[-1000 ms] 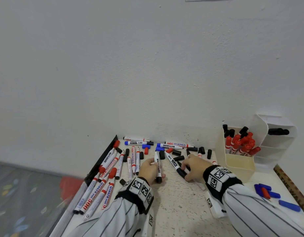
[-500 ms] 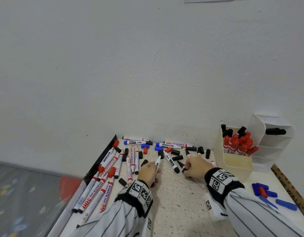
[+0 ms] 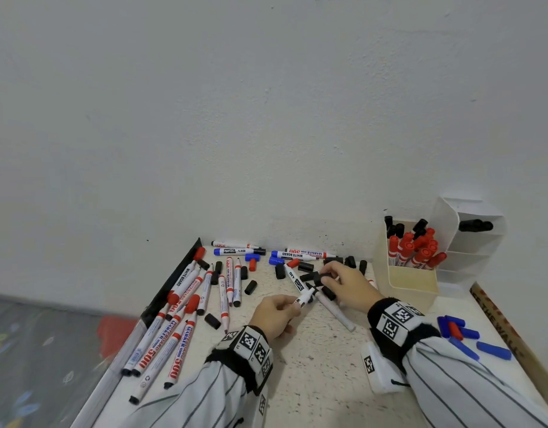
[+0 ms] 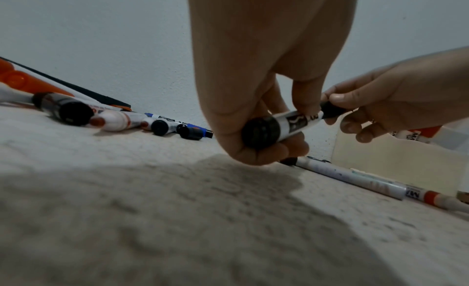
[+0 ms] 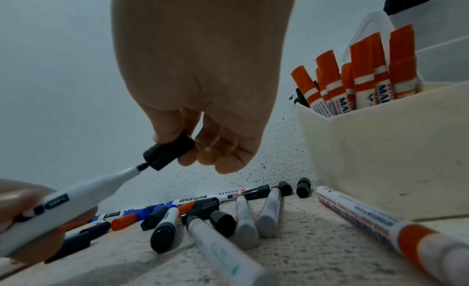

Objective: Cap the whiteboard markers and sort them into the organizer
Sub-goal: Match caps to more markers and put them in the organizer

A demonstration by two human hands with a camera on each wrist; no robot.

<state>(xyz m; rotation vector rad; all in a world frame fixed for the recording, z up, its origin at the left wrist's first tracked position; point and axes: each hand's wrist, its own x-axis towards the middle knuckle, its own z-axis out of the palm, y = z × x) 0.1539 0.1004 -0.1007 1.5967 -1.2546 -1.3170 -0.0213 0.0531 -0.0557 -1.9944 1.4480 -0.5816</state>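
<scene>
My left hand (image 3: pixel 275 313) grips a white marker with a black tip (image 3: pixel 304 298), lifted off the table and pointing up to the right. In the left wrist view its black butt end (image 4: pixel 261 133) faces the camera. My right hand (image 3: pixel 343 281) pinches a black cap (image 5: pixel 168 151) between thumb and fingers, and the cap's mouth sits just at the marker's tip (image 5: pixel 140 167). The cream organizer bin (image 3: pixel 411 281) at the right holds several capped red and black markers. Behind it the white tiered organizer (image 3: pixel 470 242) has black markers (image 3: pixel 475 225) on its top shelf.
Several uncapped markers and loose black, red and blue caps lie along the wall and on the left side of the table (image 3: pixel 312 366). Loose blue and red caps (image 3: pixel 464 335) sit at the right beside a wooden ruler (image 3: pixel 510 332). A black-edged board (image 3: pixel 170 288) borders the left.
My left hand lifted the marker off the table and turned its tip to the right. My right hand picked up a black cap and brought it to the tip.
</scene>
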